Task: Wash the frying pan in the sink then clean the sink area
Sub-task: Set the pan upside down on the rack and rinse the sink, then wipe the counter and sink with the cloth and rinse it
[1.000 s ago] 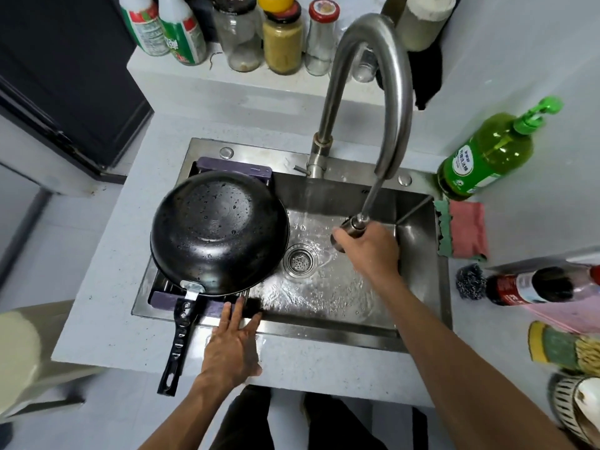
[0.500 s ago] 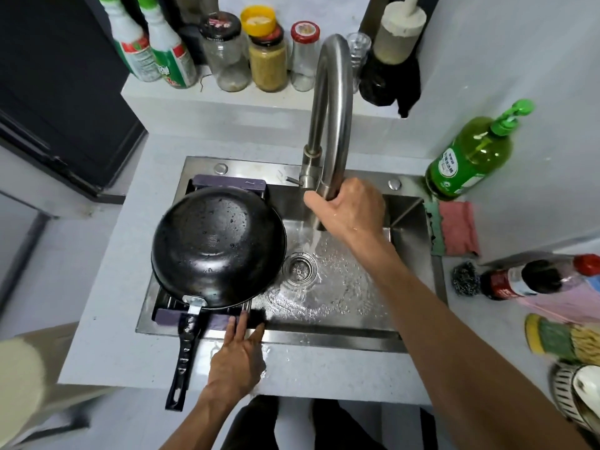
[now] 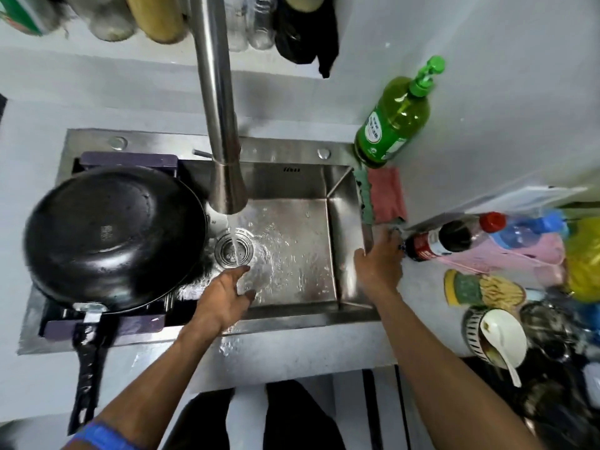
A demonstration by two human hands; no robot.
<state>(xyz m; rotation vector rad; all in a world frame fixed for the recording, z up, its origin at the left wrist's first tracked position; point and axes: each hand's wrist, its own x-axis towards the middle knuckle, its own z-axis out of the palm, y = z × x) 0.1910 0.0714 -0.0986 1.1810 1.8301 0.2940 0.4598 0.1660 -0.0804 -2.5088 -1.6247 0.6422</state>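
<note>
The black round frying pan (image 3: 113, 237) is seen upside down on a purple-ended rack (image 3: 130, 159) across the 9 o'clock side of the stainless steel sink (image 3: 292, 183), its black handle (image 3: 86, 378) projecting over the worktop (image 3: 292, 355) toward 6 o'clock. Water is running from the steel tap (image 3: 224, 141) onto the drain strainer (image 3: 233, 250). The left hand (image 3: 227, 295) is held open, fingers loosely spread, just below the stream. The right hand (image 3: 378, 261) is laid on the sink's 3 o'clock rim; whether anything is pinched cannot be told. A green pump bottle (image 3: 394, 120) stands at 1 o'clock.
</note>
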